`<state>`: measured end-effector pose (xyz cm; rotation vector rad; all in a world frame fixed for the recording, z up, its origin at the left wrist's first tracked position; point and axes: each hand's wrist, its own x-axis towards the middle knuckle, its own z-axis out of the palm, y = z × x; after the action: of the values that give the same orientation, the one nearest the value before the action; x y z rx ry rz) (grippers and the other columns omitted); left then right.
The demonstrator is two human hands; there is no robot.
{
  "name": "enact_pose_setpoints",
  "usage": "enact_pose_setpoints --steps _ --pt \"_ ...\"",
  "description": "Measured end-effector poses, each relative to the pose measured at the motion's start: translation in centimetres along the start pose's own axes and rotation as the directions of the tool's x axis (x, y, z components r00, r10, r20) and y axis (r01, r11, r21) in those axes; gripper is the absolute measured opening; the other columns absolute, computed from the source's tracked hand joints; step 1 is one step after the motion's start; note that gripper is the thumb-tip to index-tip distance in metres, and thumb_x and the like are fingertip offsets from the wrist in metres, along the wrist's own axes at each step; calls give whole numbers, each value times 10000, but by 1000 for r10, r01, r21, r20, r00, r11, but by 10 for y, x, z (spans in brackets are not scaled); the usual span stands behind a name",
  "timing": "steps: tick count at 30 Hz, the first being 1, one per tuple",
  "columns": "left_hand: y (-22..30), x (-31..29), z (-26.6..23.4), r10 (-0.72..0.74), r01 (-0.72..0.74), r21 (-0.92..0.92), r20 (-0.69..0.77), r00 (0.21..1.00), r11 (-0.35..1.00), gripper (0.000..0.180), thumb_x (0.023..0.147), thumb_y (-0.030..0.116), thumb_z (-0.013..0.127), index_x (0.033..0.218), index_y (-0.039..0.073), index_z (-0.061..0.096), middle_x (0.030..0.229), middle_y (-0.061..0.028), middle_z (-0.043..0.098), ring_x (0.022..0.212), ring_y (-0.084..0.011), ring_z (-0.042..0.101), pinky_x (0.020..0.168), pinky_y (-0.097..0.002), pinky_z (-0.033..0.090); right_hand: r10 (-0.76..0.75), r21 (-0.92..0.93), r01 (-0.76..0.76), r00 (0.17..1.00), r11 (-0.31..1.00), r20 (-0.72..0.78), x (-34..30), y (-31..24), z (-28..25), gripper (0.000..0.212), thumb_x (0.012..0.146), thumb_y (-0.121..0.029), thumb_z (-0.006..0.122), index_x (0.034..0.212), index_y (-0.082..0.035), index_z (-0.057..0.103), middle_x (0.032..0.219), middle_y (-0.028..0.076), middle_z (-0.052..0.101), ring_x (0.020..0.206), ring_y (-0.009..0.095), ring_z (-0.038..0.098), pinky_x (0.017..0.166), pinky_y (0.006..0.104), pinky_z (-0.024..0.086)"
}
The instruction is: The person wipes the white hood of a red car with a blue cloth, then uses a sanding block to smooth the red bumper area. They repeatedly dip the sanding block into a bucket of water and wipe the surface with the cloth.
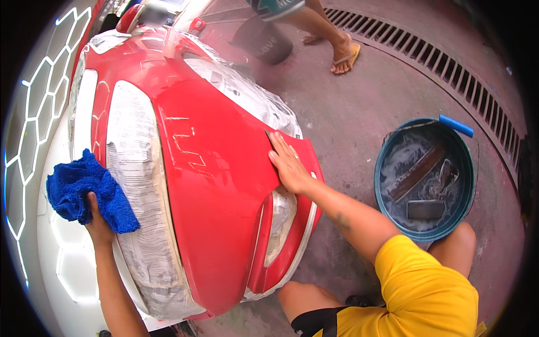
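My left hand (99,224) is closed on a bunched blue microfiber cloth (84,188), held by the left side of a red car bumper (210,168). My right hand (289,167) lies with its fingers stretched out on the glossy red surface, near the bumper's right edge. A small dark edge shows at its fingertips; I cannot make out what it is. Paper masking (137,151) covers the long opening between the hands. More masking (281,216) fills a smaller opening below my right hand.
At the right stands a teal tub (474,185) of cloudy water holding dark pieces and a rectangular block (425,210). A blue strip (456,126) sits on its rim. Beyond are a black bucket (263,40), a floor grate (432,56) and another person's sandaled foot (343,55).
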<state>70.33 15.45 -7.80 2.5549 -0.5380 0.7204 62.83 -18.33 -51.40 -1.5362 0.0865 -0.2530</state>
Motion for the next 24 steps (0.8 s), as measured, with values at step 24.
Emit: enact_pose_setpoints --steps 24 --pt "55 -3 23 134 -126 182 -29 991 975 592 1060 457 699 1371 -45 662 1419 -181 664 1300 -310 619 1165 -435 416 -541 -372 522 839 767 61 -119 -94 47 1082 1037 -718 460 1677 103 165 1746 362 152 1655 490 94 1315 629 66"
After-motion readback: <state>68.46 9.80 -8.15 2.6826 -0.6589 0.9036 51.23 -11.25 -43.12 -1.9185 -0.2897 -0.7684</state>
